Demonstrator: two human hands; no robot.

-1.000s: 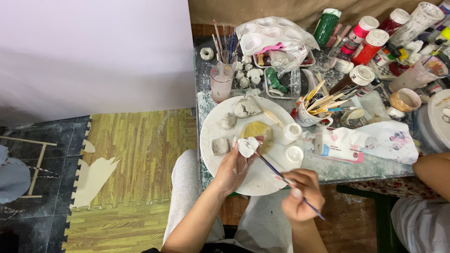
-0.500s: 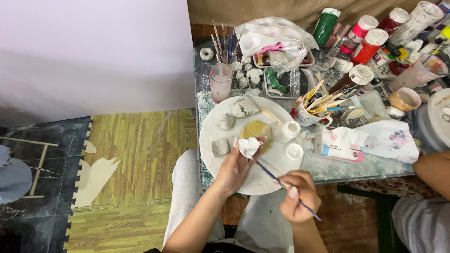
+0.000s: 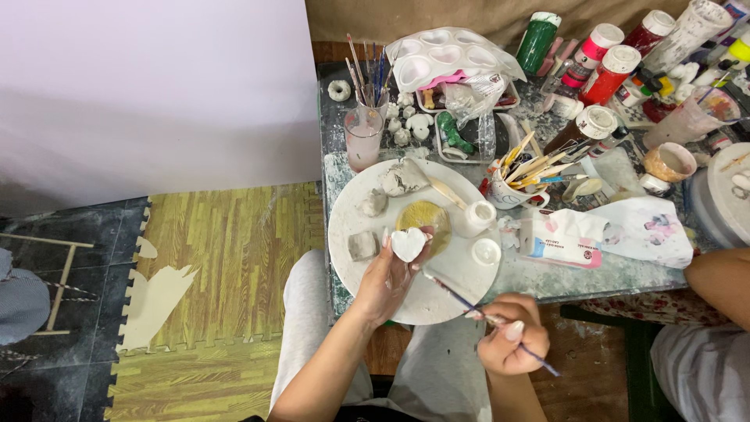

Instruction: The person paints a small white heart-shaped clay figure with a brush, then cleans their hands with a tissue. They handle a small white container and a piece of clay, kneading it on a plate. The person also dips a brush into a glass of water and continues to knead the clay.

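While red-bodied, white-capped paint bottles [image 3: 612,73] stand at the table's far right, the left hand [image 3: 388,275] grasps a white heart-shaped piece [image 3: 408,244] over the round white board [image 3: 351,205], and the right hand [image 3: 509,341] pinches a thin paintbrush [image 3: 453,291], tip angled up-left toward the heart.

A: Any packages here?
B: A flat white and pink wipes pack [image 3: 564,239] lies on the worktop [image 3: 547,277], just right of the round white board [image 3: 437,297].
A: Labels?
B: Labelled paint bottles at the far right: green [image 3: 539,41], pink [image 3: 594,53], red [image 3: 611,74].
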